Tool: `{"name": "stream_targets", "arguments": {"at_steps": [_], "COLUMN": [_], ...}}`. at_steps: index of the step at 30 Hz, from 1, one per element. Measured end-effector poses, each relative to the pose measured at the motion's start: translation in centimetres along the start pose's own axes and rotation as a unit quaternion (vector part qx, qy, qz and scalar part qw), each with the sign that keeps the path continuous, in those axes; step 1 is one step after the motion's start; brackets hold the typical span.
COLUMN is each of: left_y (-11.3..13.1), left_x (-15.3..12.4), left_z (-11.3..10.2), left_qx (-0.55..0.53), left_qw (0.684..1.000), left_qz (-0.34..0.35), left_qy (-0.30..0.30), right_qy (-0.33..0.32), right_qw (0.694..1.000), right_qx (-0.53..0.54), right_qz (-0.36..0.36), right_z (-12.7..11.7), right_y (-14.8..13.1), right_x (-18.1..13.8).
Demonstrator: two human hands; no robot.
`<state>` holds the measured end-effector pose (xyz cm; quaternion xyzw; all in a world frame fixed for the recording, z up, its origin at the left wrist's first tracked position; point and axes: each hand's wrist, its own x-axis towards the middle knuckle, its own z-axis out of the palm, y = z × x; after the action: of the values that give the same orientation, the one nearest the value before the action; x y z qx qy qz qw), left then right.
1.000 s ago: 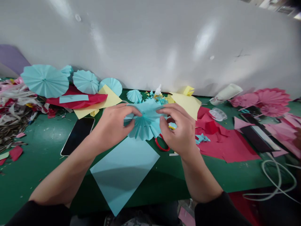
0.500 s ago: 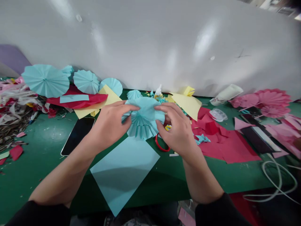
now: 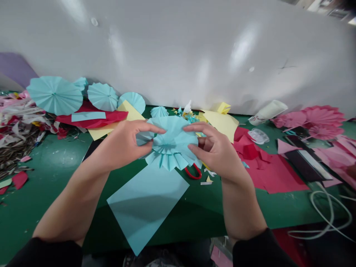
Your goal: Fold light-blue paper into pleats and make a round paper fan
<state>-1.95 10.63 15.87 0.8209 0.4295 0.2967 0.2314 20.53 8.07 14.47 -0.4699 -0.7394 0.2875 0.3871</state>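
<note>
Between my two hands is a light blue pleated paper rosette (image 3: 175, 138), with folded layers fanning out at its lower edge. My left hand (image 3: 129, 139) pinches its left side, thumb below and index finger on top. On the right side my right hand (image 3: 214, 146) grips the rim the same way, its other fingers curled partly out of sight. Below the rosette a flat light blue paper sheet (image 3: 148, 207) lies on the green table (image 3: 200, 215). Red-handled scissors (image 3: 194, 173) show just under the rosette, mostly hidden.
Blue paper fans (image 3: 55, 95) lean along the grey wall (image 3: 167, 52). Red paper (image 3: 278, 174) and pink rosettes (image 3: 319, 120) lie to the right, near a white cup (image 3: 268, 112) and a white cable (image 3: 330, 211). Tangled scraps (image 3: 19, 129) sit at far left.
The rosette is spread wider and sits slightly lower. My right hand has moved a little right and down; my left hand covers more of the phone on the table.
</note>
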Motion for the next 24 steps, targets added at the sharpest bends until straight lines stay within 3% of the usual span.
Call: {"name": "stream_targets", "arguments": {"at_steps": [9, 17, 24], "left_y": [-0.1, -1.1, -0.6], "left_x": [0.1, 0.1, 0.0], "left_z": [0.0, 1.0, 1.5], "left_qx": [0.018, -0.009, 0.017], "left_qw": [1.0, 0.999, 0.999], "left_qz": [-0.017, 0.015, 0.03], "left_qy": [-0.008, 0.03, 0.019], "right_qy": [-0.039, -0.044, 0.033], "right_qw": [0.997, 0.99, 0.986], "right_qx": [0.063, -0.119, -0.165], "right_qz": [0.034, -0.058, -0.012], "right_z": [-0.3, -0.2, 0.5], "right_y": [-0.1, -0.1, 0.1], "right_x": [0.1, 0.0, 0.1]}}
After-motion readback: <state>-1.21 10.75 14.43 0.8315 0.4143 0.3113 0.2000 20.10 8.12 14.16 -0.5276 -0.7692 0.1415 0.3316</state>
